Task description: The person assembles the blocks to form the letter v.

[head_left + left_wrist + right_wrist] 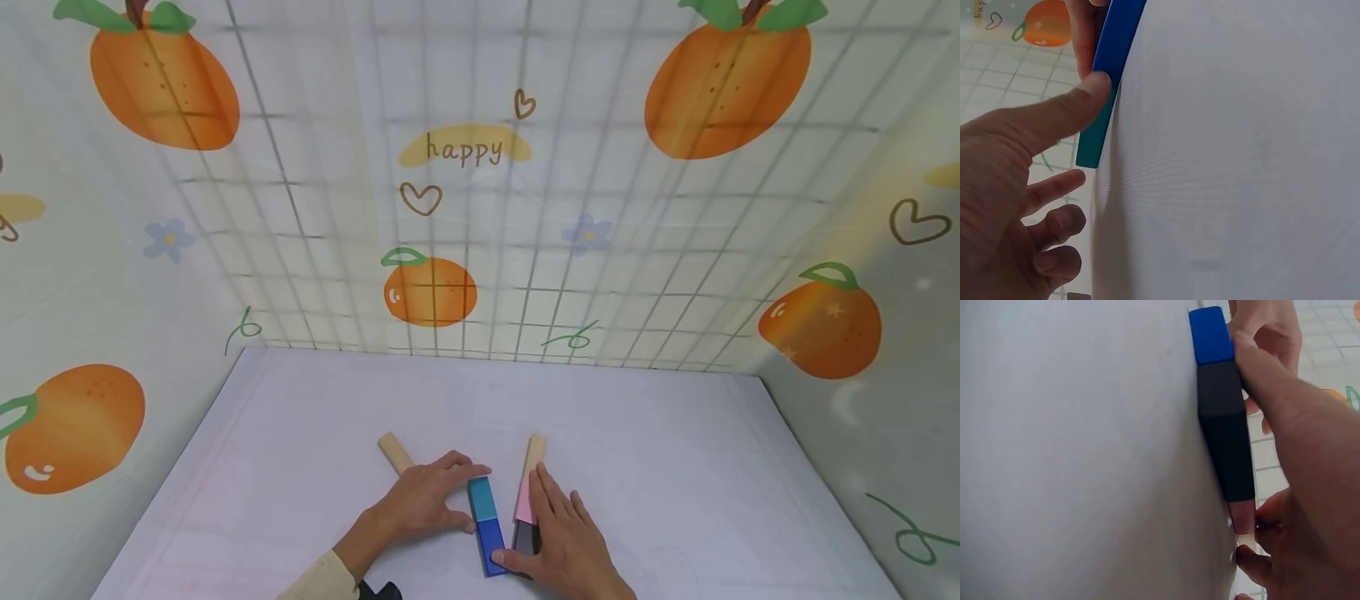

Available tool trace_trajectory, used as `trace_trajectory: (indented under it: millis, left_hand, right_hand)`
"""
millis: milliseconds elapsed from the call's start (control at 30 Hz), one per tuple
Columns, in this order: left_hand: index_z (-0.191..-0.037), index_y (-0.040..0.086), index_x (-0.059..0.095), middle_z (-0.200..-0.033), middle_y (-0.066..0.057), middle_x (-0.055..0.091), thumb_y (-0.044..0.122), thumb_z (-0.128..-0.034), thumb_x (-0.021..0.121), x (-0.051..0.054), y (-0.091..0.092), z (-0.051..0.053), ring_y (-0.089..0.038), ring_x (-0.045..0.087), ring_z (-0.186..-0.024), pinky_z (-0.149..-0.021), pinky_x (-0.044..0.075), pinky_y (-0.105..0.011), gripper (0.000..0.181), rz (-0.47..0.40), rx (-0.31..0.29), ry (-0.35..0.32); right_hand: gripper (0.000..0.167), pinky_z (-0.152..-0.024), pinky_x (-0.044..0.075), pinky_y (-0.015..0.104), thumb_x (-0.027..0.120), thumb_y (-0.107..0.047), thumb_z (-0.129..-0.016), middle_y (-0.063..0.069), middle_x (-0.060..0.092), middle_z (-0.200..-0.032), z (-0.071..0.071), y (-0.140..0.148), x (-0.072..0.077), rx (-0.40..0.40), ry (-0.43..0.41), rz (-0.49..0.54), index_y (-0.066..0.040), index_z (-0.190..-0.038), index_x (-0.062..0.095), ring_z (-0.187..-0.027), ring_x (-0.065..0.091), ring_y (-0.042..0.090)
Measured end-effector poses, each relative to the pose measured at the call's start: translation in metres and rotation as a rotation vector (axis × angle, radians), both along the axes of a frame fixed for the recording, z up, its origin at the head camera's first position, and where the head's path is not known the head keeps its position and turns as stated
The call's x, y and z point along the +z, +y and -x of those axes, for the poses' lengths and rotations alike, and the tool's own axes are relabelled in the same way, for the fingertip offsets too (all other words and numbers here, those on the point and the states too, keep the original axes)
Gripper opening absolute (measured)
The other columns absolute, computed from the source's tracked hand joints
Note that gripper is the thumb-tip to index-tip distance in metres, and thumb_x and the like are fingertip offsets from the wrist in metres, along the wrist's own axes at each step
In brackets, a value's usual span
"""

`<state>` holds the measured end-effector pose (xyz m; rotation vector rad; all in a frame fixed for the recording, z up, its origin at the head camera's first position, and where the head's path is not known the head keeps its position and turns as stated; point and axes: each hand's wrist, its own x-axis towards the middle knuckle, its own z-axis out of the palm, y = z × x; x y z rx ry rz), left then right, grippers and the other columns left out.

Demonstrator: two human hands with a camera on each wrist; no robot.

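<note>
A teal block (pixel 482 498) and a blue block (pixel 491 546) lie end to end in a slightly slanted row. My left hand (pixel 423 504) is at this row's left side, its thumb touching near the joint and its index finger by the teal block's far end. To the right, a pink block (pixel 527 504) and a black block (pixel 524 537) form a second row with a plain wooden block (pixel 536 452) at its far end. My right hand (pixel 573 542) lies along that row's right side, fingers fairly straight, its thumb reaching across to the blue block's near end.
Another plain wooden block (pixel 395 452) lies slanted beyond my left hand, partly hidden by it. The white tabletop (pixel 300 417) meets fabric walls (pixel 337 200) printed with oranges at the back and both sides. A small dark object (pixel 386 591) shows beside the left sleeve.
</note>
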<state>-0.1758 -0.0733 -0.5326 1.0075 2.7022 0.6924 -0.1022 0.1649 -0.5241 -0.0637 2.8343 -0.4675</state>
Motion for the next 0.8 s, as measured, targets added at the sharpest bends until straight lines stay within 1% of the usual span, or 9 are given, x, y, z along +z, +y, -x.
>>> trace_trajectory:
  millis: [100, 267, 433, 667, 800]
  left_hand:
    - [-0.149, 0.041, 0.047, -0.141, 0.007, 0.052, 0.061, -0.0801, 0.077, -0.001, -0.0008, 0.0005, -0.01, 0.06, -0.108, -0.09, 0.053, -0.038, 0.079, 0.005, 0.012, -0.002]
    - [-0.153, 0.037, 0.041, -0.151, 0.006, 0.046, 0.067, -0.0781, 0.075, 0.0019, -0.0015, -0.0005, -0.016, 0.059, -0.123, -0.095, 0.053, -0.043, 0.088, 0.023, 0.036, -0.013]
    - [-0.156, 0.032, 0.038, -0.156, 0.003, 0.042, 0.071, -0.0763, 0.075, 0.006, -0.0035, -0.002, -0.021, 0.055, -0.13, -0.099, 0.05, -0.044, 0.095, 0.016, 0.055, -0.018]
    - [-0.158, 0.029, 0.034, -0.159, 0.004, 0.038, 0.071, -0.0762, 0.074, 0.0064, -0.0062, -0.0017, -0.022, 0.05, -0.136, -0.103, 0.047, -0.045, 0.1, 0.022, 0.08, -0.029]
    - [-0.159, 0.026, 0.033, -0.16, 0.003, 0.038, 0.069, -0.0768, 0.075, 0.0076, -0.0074, -0.0011, -0.022, 0.049, -0.137, -0.103, 0.047, -0.044, 0.101, 0.017, 0.081, -0.013]
  right_hand:
    - [0.141, -0.118, 0.014, 0.061, 0.062, -0.094, -0.056, 0.011, 0.014, -0.168, 0.0002, -0.0002, -0.0001, 0.002, 0.005, -0.001, -0.011, -0.162, 0.02, -0.15, 0.025, 0.036]
    - [0.141, -0.118, 0.014, 0.061, 0.061, -0.094, -0.057, 0.011, 0.014, -0.168, 0.0004, -0.0002, 0.001, 0.008, 0.006, -0.007, -0.011, -0.162, 0.019, -0.15, 0.025, 0.037]
    - [0.14, -0.117, 0.014, 0.062, 0.062, -0.093, -0.058, 0.013, 0.015, -0.168, 0.0007, -0.0004, 0.0018, 0.014, 0.008, -0.004, -0.008, -0.162, 0.019, -0.149, 0.025, 0.037]
    - [0.141, -0.117, 0.015, 0.062, 0.061, -0.094, -0.057, 0.013, 0.015, -0.168, -0.0002, -0.0006, 0.0016, 0.017, 0.014, -0.006, -0.008, -0.162, 0.02, -0.15, 0.026, 0.036]
    - [0.142, -0.117, 0.015, 0.062, 0.061, -0.094, -0.057, 0.013, 0.015, -0.168, -0.0002, 0.0002, 0.0011, 0.012, 0.011, -0.001, -0.008, -0.162, 0.02, -0.15, 0.026, 0.036]
